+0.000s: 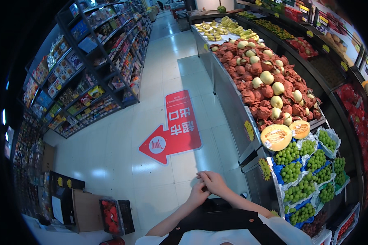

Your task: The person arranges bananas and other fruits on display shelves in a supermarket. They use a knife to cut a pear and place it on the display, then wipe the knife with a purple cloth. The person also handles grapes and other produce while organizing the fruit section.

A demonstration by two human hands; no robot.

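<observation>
My left hand (198,192) and my right hand (214,183) meet in front of my body at the lower middle, fingers touching; whether anything small lies between them cannot be told. The wrists seem uncrossed, and black straps with buttons lie over a white top below. To the right is a produce stand with green grapes (302,191) in blue and white wrapping, two cut melon halves (276,137), a heap of pale round fruit (267,77), many in reddish-brown paper, and bananas (214,37) at the far end. Both hands are apart from the stand.
A red arrow floor sticker (184,144) lies ahead on the tiles. Shelves of packaged goods (110,58) line the left. A cardboard box (87,209) and a clear container of red items (111,216) stand at lower left. Slanted fruit bins (325,65) run along the right.
</observation>
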